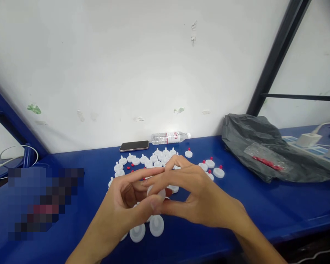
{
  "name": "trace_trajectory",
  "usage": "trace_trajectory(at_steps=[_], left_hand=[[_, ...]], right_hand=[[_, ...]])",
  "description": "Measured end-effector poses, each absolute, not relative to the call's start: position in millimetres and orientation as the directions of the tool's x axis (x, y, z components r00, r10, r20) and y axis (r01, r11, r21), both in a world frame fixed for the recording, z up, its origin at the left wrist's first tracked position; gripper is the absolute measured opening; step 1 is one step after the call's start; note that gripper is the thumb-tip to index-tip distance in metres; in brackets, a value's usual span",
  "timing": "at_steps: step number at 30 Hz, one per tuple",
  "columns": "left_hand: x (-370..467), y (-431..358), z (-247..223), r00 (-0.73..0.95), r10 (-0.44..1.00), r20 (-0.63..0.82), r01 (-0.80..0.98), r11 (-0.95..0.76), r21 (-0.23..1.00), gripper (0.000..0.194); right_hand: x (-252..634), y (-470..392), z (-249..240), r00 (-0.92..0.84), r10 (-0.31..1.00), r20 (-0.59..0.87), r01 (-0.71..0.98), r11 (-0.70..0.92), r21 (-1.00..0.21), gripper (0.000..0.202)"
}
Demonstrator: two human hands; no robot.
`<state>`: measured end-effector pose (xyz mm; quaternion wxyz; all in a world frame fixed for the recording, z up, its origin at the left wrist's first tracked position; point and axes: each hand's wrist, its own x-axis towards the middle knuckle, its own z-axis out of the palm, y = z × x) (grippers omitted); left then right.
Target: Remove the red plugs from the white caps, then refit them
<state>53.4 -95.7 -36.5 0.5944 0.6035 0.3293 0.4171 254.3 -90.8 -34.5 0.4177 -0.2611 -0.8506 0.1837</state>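
**Above a blue tabletop [198, 242], two hands meet on one white disc [156, 190]**

Against the wall, a clear plastic bottle [159, 138] lies on its side, its white cap on and a white label with red print around it, just beside a dark phone [134, 146]. To the right, a clear bag [254, 149] holding small red pieces rests on a crumpled dark grey bag [242, 128]; whether the grey one holds anything cannot be told.

At center, the left hand [119, 203] and right hand [194, 187] arch toward each other, fingers bent and overlapping. Both are pinched on the white disc, the left thumb pressed along its lower edge and the right thumb beneath; the fingers hide part of it.

Beyond the hands stand clustered white spouted discs [156, 157], with loose red bits [128, 168] among them. Near the right hand sit several red-tipped discs [218, 172]. Closer to the camera, further white discs [156, 225] lie beside the left wrist.
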Motion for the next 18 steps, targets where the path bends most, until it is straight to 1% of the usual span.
trace_trajectory(at_steps=[1, 3, 5, 7, 9, 10, 12, 14, 16, 18], left_hand=[[52.0, -95.8, -36.1, 0.448, 0.886, 0.120, -0.059, -0.104, 0.993, 0.054], [47.2, -94.1, -36.0, 0.452, 0.878, 0.156, 0.080, -0.214, 0.974, 0.052], [38.6, -88.0, -37.7, 0.408, 0.887, 0.216, 0.299, -0.353, 0.887, 0.047], [26.4, -76.8, -41.7, 0.331, 0.899, 0.287, 0.568, -0.433, 0.700, 0.042], [12.4, -63.4, -47.1, 0.273, 0.907, 0.321, 0.802, -0.398, 0.445, 0.037], [5.9, -57.2, -50.0, 0.270, 0.919, 0.287, 0.864, -0.363, 0.350, 0.034], [-4.2, -48.6, -54.6, 0.291, 0.938, 0.188, 0.909, -0.332, 0.250, 0.030], [-8.1, -45.8, -57.2, 0.315, 0.943, 0.108, 0.919, -0.331, 0.213, 0.027], [-6.3, -47.2, -57.8, 0.326, 0.943, 0.060, 0.923, -0.331, 0.194, 0.026], [-1.8, -49.3, -57.8, 0.325, 0.945, 0.024, 0.930, -0.324, 0.174, 0.025]], right_hand=[[255.5, -90.4, -34.0, -0.498, 0.587, 0.638, 0.287, 0.806, -0.517, 0.007], [260.5, -89.8, -30.8, -0.470, 0.562, 0.680, 0.307, 0.827, -0.471, 0.004], [270.4, -88.9, -24.8, -0.408, 0.570, 0.714, 0.399, 0.814, -0.422, 0.006], [285.9, -87.0, -17.8, -0.282, 0.621, 0.732, 0.566, 0.723, -0.396, 0.010], [306.3, -82.9, -12.6, -0.151, 0.693, 0.705, 0.733, 0.557, -0.390, 0.018], [317.8, -79.9, -11.3, -0.100, 0.731, 0.675, 0.799, 0.463, -0.383, 0.021], [342.5, -72.3, -11.9, 0.030, 0.806, 0.592, 0.880, 0.260, -0.398, 0.024], [368.0, -63.5, -16.5, 0.177, 0.840, 0.513, 0.903, 0.069, -0.424, 0.024], [392.6, -54.9, -24.2, 0.255, 0.875, 0.411, 0.909, -0.072, -0.411, 0.026], [413.9, -47.7, -33.6, 0.293, 0.905, 0.309, 0.909, -0.164, -0.383, 0.029]])
